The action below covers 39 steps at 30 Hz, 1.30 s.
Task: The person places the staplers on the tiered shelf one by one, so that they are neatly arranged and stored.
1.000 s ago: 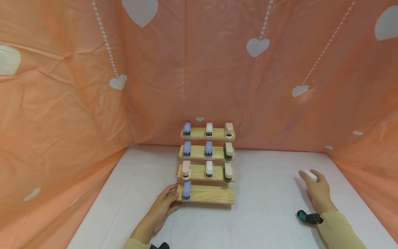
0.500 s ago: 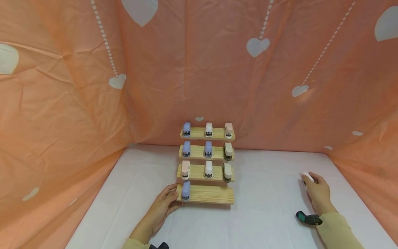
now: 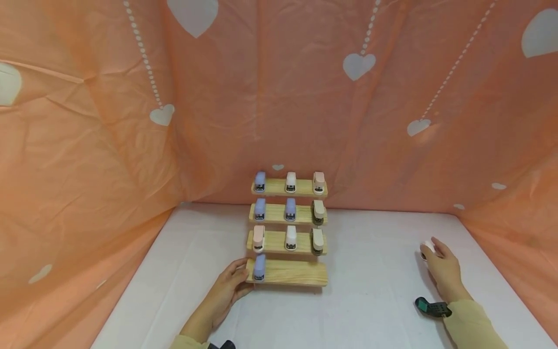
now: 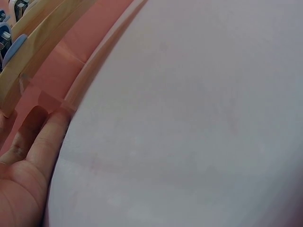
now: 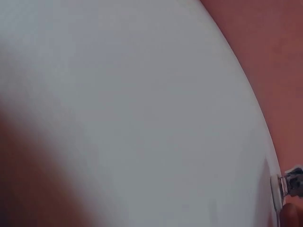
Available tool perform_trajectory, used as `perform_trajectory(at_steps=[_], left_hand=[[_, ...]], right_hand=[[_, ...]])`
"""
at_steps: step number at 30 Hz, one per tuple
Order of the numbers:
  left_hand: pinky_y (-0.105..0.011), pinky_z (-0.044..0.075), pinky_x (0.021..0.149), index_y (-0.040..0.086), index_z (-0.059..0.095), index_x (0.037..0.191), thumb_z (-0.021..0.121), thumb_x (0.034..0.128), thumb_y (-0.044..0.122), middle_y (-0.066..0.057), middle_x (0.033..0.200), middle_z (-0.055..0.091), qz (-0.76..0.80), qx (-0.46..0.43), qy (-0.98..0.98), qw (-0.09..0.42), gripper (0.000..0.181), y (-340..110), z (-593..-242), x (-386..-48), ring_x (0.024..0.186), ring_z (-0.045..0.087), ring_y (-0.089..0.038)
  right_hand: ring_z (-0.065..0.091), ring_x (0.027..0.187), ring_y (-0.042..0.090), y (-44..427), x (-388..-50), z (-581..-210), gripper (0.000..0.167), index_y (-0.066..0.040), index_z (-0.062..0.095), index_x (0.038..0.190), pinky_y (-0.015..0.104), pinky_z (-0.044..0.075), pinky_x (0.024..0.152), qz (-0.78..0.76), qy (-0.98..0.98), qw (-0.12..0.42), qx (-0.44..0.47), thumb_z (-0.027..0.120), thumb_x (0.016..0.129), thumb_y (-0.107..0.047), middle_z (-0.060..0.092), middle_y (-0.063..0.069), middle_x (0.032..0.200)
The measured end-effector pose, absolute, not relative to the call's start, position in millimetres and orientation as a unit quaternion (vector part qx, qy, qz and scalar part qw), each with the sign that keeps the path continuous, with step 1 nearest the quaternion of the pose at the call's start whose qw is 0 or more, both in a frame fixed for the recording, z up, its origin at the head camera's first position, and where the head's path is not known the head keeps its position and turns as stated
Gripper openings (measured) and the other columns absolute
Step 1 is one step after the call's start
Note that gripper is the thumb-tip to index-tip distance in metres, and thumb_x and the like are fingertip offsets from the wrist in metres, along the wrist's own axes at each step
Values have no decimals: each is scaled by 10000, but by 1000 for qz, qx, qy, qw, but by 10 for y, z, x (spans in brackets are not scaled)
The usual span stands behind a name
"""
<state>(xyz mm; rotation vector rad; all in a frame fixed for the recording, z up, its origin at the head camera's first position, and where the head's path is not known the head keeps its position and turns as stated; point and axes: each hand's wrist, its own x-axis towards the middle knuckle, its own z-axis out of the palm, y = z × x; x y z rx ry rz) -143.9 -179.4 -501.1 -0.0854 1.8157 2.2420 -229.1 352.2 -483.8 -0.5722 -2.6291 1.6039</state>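
Observation:
A four-step wooden display rack (image 3: 296, 274) stands on the white table, its bottom step bearing one purple stapler (image 3: 259, 267) at the left end. My left hand (image 3: 224, 293) grips that end of the bottom step, thumb by the edge. In the left wrist view, its fingers (image 4: 47, 142) reach below the wood by a clear support. Far to the right, my right hand (image 3: 445, 272) holds a small white stapler (image 3: 426, 249), partly covered by the fingers. Only a bit of that stapler (image 5: 276, 191) shows at the right wrist view's edge, beside a fingertip.
The upper steps carry several mini staplers: a pink one (image 3: 258, 237), a white one (image 3: 291, 237) and a beige-and-dark one (image 3: 317, 241) on the third step, others above. An orange curtain (image 3: 270, 97) with hearts encloses the table (image 3: 370, 281) at back and sides.
The white stapler has turned in my right hand, its dark front end now facing more toward me. My left hand has kept its grip on the rack.

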Motion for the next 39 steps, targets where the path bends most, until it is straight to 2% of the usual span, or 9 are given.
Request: perform_trajectory(at_steps=[2,5,14,19,23,28,32,35,39], left_hand=[[-391,472,1006,31,302,1471,487,1014,203,-218,1347,457,770,-25,625,127,522,-1798,-5011,-1441,1126,551,-244],[-392,469,1008,33,297,1472,477,1017,199,-211,1343,466,770,-23,625,125,516,-1802,-5014,-1446,1131,550,-243],[-399,456,1021,27,287,1476,473,1018,203,-246,1421,386,774,-27,620,128,525,-1803,-5038,-1413,1152,533,-247],[-396,464,1013,30,305,1470,476,1017,197,-228,1383,432,775,-26,619,122,512,-1801,-5039,-1420,1139,543,-244],[-397,466,1011,27,300,1470,469,1018,189,-219,1351,458,774,-23,620,124,509,-1794,-5031,-1431,1131,547,-241],[-399,467,1010,24,297,1470,472,1016,192,-229,1367,436,773,-21,621,127,515,-1786,-5020,-1433,1132,547,-243],[-399,467,1009,23,306,1466,472,1012,180,-242,1373,423,774,-25,620,126,508,-1786,-5012,-1436,1137,546,-252],[-399,466,1009,28,315,1463,464,1014,172,-245,1372,419,774,-28,621,123,495,-1787,-5009,-1443,1142,544,-257],[-400,466,1010,41,320,1464,453,1018,174,-245,1382,408,770,-34,625,124,484,-1782,-5016,-1449,1146,540,-260]], right_hand=[[199,1406,403,3529,-2290,-4823,801,-153,94,1558,497,417,1039,517,-837,-7,-178,419,956,-569,66,181,1592],[166,1414,406,3543,-2295,-4814,799,-159,64,1558,549,364,1064,529,-831,-25,-171,409,963,-566,43,184,1590],[122,1410,422,3586,-2308,-4784,796,-115,-14,1550,602,251,1108,562,-810,-52,-156,404,990,-497,5,238,1582],[53,1425,419,3611,-2283,-4756,791,-139,-38,1546,622,189,1119,569,-806,-63,-148,400,996,-503,-42,209,1587],[56,1421,430,3622,-2255,-4748,826,-133,-43,1545,624,194,1114,562,-812,-65,-143,414,985,-532,-43,232,1582],[116,1401,414,3619,-2246,-4779,874,-92,2,1549,588,257,1110,552,-820,-47,-142,463,962,-546,15,264,1573],[197,1356,395,3606,-2250,-4811,904,-65,51,1548,360,443,960,532,-833,-31,-146,503,940,-558,100,290,1548],[255,1296,378,3594,-2250,-4833,912,-52,84,1545,201,428,806,515,-844,-23,-147,526,930,-560,165,300,1511],[259,1289,385,3591,-2239,-4844,912,-32,87,1540,312,441,899,506,-851,-27,-140,529,934,-551,182,313,1490]])
